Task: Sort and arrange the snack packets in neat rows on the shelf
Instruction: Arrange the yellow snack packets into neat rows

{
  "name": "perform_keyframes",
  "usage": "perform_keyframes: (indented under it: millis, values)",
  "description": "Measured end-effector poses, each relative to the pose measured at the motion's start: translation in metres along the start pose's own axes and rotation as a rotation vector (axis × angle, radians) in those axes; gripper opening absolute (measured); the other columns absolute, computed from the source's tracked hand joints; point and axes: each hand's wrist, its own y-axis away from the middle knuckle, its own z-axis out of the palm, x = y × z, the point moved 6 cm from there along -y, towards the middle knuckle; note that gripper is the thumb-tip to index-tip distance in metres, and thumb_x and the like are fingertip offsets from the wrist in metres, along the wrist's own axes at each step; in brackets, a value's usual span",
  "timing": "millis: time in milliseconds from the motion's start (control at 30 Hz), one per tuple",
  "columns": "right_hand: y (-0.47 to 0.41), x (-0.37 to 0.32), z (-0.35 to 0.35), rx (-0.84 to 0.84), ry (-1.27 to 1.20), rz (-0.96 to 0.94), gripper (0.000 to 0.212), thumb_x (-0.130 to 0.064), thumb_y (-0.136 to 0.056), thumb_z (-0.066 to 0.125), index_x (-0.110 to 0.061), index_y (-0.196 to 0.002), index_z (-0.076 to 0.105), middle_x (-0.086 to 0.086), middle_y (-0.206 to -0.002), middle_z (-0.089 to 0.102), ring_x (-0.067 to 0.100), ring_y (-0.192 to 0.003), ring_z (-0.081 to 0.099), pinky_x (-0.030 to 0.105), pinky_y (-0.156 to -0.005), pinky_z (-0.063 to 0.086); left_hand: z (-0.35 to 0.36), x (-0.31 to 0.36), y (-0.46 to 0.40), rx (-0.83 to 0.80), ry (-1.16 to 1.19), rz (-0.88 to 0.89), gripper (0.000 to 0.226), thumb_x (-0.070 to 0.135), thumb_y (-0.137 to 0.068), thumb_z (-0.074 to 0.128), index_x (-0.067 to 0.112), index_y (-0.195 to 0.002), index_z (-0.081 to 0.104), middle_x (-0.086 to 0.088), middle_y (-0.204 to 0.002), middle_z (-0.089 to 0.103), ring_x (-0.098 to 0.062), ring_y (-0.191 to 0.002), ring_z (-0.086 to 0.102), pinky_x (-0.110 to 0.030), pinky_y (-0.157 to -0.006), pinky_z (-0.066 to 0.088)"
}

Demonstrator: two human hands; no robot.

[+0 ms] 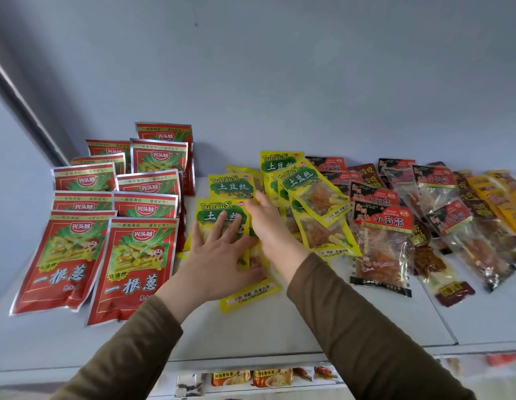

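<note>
Two hands (222, 249) (yellow packet (219, 217) half-hidden)

Both arms reach forward, hands side by side

The left hand (219, 249) lies palm down with fingers straight and spread — thumb out to the right, forearm rising from the lower left in an olive-brown sleeve. The right hand (264, 217) is just beside it, a little farther forward, its back turned up and its fingers pointing away and bent at the tips — whether they pinch anything cannot be told. Its sleeved forearm comes in from the lower right.
</note>
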Motion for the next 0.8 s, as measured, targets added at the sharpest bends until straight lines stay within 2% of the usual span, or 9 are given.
perform_keyframes:
  millis: [133, 300, 400, 467, 500, 600, 667, 733, 800]
  values:
    - [-0.012, -0.017, 0.004, 0.051, -0.140, 0.041, 0.055, -0.018, -0.108, 0.041, -0.020, -0.160, 0.024, -0.001, -0.160, 0.032, 0.015, -0.133, 0.041, 0.030, -0.099, 0.027, -0.005, -0.002, -0.002, 0.000, 0.151, -0.018, 0.072, 0.081, -0.089, 0.041, 0.055, -0.154, 0.024, 0.013, -0.171, -0.005, -0.019, -0.157, -0.018, -0.064, -0.122, -0.010]
    - [-0.023, -0.016, -0.004, 0.161, -0.434, 0.173, 0.053, -0.013, -0.104, 0.048, -0.018, -0.155, 0.035, 0.004, -0.155, 0.041, 0.023, -0.140, 0.040, 0.038, -0.108, 0.031, -0.009, -0.007, -0.001, 0.022, 0.226, 0.021, 0.071, 0.068, -0.096, 0.047, 0.051, -0.157, 0.018, 0.018, -0.170, 0.008, -0.015, -0.158, -0.005, -0.062, -0.124, -0.004]
    - [-0.022, -0.014, 0.001, 0.099, -0.556, 0.268, 0.018, -0.013, -0.100, 0.053, -0.008, -0.112, 0.065, 0.011, -0.113, 0.066, 0.028, -0.095, 0.065, 0.035, -0.085, 0.050, -0.021, -0.014, -0.001, 0.216, 0.318, -0.014, 0.060, 0.050, -0.100, 0.052, 0.045, -0.155, 0.027, 0.011, -0.168, 0.018, -0.024, -0.157, 0.010, -0.060, -0.125, 0.006]
    - [-0.021, -0.010, 0.000, 0.139, -0.573, 0.305, 0.014, -0.009, -0.102, 0.052, -0.009, -0.091, 0.062, 0.006, -0.086, 0.060, 0.019, -0.070, 0.055, 0.028, -0.065, 0.047, -0.019, -0.018, -0.004, 0.227, 0.233, -0.087, 0.063, 0.052, -0.102, 0.045, 0.044, -0.158, 0.017, 0.003, -0.172, 0.006, -0.030, -0.159, 0.000, -0.060, -0.125, 0.002]
    - [-0.023, -0.010, -0.002, 0.171, -0.584, 0.297, 0.011, -0.009, -0.102, 0.052, -0.008, -0.098, 0.062, 0.005, -0.089, 0.057, 0.016, -0.072, 0.052, 0.026, -0.068, 0.047, -0.014, -0.018, -0.007, 0.182, 0.172, -0.116, 0.067, 0.056, -0.102, 0.041, 0.045, -0.160, 0.008, 0.000, -0.173, -0.001, -0.031, -0.158, -0.007, -0.061, -0.124, -0.001]
    - [-0.027, -0.016, 0.002, 0.224, -0.718, 0.296, 0.031, -0.011, -0.102, 0.051, -0.006, -0.133, 0.055, 0.011, -0.133, 0.052, 0.019, -0.103, 0.050, 0.032, -0.098, 0.042, -0.005, -0.014, -0.011, 0.124, 0.014, -0.135, 0.072, 0.063, -0.102, 0.032, 0.044, -0.161, -0.004, -0.006, -0.173, -0.007, -0.034, -0.158, -0.011, -0.065, -0.123, 0.000]
    - [-0.030, -0.016, 0.007, 0.244, -0.768, 0.295, 0.025, -0.013, -0.101, 0.053, -0.009, -0.126, 0.058, 0.012, -0.146, 0.049, 0.020, -0.113, 0.050, 0.036, -0.107, 0.040, -0.004, -0.013, -0.012, 0.129, -0.031, -0.128, 0.071, 0.065, -0.102, 0.029, 0.043, -0.161, -0.004, -0.007, -0.172, -0.006, -0.035, -0.158, -0.010, -0.067, -0.123, 0.002]
    - [-0.036, -0.015, 0.008, 0.260, -0.745, 0.264, 0.016, -0.012, -0.102, 0.052, -0.013, -0.116, 0.060, 0.012, -0.144, 0.053, 0.020, -0.115, 0.054, 0.033, -0.097, 0.045, -0.002, -0.013, -0.012, 0.134, -0.054, -0.125, 0.071, 0.065, -0.102, 0.028, 0.043, -0.161, -0.003, -0.007, -0.172, -0.005, -0.035, -0.158, -0.009, -0.066, -0.123, 0.003]
    - [-0.038, -0.018, 0.008, 0.273, -0.740, 0.208, 0.027, -0.011, -0.103, 0.048, -0.017, -0.127, 0.059, 0.010, -0.130, 0.058, 0.019, -0.102, 0.058, 0.028, -0.079, 0.043, -0.002, -0.012, -0.012, 0.146, -0.067, -0.114, 0.070, 0.065, -0.102, 0.028, 0.043, -0.162, -0.001, -0.007, -0.173, -0.004, -0.035, -0.158, -0.008, -0.066, -0.123, 0.003]
